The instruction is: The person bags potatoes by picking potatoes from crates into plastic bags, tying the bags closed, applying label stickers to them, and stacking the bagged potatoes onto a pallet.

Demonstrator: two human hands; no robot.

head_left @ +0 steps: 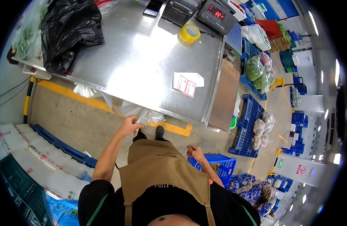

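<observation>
My left hand [131, 125] is at the front edge of the steel table [143, 56], its fingers closed on a thin white plastic bag [142, 116] that hangs among others below the tabletop. My right hand [195, 152] hangs low beside the apron, near a blue crate [228, 165]; its fingers are curled, and I cannot make out anything in them. White paper with red-bordered labels [186, 86] lies on the table at the right. Farther back are a roll of yellow tape [189, 34] and a scale [217, 16] with a lit red display.
A black plastic bag [70, 34] covers the table's left end. Blue pallets [246, 130] with bagged vegetables stand on the right. White sacks [41, 150] and a dark green crate [23, 184] are at the lower left. A yellow-black post [29, 98] stands by the table.
</observation>
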